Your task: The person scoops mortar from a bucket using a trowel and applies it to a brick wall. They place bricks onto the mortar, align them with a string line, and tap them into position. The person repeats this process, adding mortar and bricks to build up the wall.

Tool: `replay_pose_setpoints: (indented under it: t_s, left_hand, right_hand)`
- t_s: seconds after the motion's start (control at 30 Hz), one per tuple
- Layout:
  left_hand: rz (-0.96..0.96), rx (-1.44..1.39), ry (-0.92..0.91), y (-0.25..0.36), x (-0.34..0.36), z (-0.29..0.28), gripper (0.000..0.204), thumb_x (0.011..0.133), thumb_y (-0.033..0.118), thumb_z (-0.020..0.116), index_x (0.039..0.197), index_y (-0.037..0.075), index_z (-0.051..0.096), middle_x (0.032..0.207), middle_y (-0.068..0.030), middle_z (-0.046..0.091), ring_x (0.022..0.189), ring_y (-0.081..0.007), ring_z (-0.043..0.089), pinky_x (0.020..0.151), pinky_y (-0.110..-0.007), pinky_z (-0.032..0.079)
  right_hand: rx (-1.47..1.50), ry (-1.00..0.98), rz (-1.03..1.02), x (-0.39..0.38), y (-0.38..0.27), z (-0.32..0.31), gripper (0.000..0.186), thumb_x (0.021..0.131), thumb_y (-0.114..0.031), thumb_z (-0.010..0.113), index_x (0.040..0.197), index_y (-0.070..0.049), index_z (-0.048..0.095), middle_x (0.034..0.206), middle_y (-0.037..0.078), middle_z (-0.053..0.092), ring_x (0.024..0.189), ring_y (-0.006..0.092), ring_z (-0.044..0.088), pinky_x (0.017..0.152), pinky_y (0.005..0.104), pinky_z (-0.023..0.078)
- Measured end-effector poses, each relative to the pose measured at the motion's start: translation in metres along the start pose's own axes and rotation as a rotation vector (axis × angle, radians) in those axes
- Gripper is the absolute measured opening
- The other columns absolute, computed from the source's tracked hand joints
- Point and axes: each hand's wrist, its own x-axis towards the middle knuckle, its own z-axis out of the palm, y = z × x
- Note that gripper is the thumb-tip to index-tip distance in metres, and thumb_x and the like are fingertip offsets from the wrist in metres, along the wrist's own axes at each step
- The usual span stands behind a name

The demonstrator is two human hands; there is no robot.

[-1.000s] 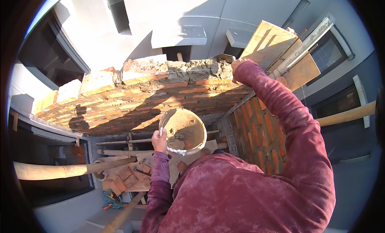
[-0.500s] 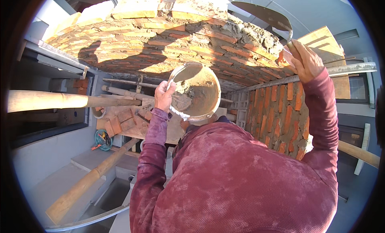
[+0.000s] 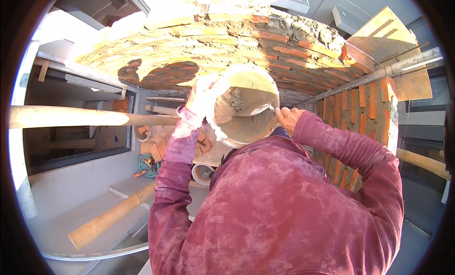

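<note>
My left hand [image 3: 203, 96], washed out by sunlight, grips the left rim of a mortar-crusted bucket [image 3: 259, 81] held in front of my chest. Grey mortar [image 3: 231, 103] lies inside it. My right hand [image 3: 288, 119] is closed round the handle of a trowel [image 3: 258, 109], whose blade is down in the bucket and partly hidden. Beyond the bucket runs a brick wall [image 3: 213, 40] with rough mortar joints. Wet mortar [image 3: 315, 32] is spread along its top at the right, up to an end brick [image 3: 356, 58].
Bamboo poles [image 3: 90, 117] cross at the left, one [image 3: 111, 218] lower down. Below are loose bricks [image 3: 204, 142], a white bucket [image 3: 203, 174] and a teal tool bucket [image 3: 149, 165]. At right are a metal straightedge [image 3: 374, 81], a wooden board [image 3: 384, 36] and a brick pier [image 3: 358, 109].
My right hand has brought the trowel down from above the wall's right end into the bucket. My left hand still holds the bucket, now lit by sun. The view has shifted slightly.
</note>
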Motion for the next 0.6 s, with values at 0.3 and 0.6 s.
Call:
replay_pose_setpoints:
  t_s: [0.3,0.6]
  left_hand:
    - [0.055,0.026,-0.022,0.010,0.005,-0.008,0.023,0.088,0.020,0.064,0.100,0.000,0.064,0.080,-0.0008,0.055,0.075,-0.0082,0.051,0.070,-0.023,0.046]
    - [-0.105,-0.006,0.011,0.044,-0.002,-0.007,0.018,0.082,0.017,0.068,0.086,0.002,0.062,0.074,0.0006,0.050,0.071,-0.0076,0.047,0.064,-0.025,0.042]
  right_hand:
    - [-0.077,0.195,0.009,0.007,-0.011,-0.006,0.072,0.075,-0.010,0.062,0.140,0.006,0.034,0.100,0.015,0.056,0.085,0.0274,0.064,0.059,0.0368,0.056]
    - [-0.205,0.368,0.006,0.018,-0.005,-0.035,0.064,0.077,-0.005,0.058,0.136,0.008,0.037,0.098,0.017,0.058,0.071,0.0254,0.064,0.054,0.0350,0.054]
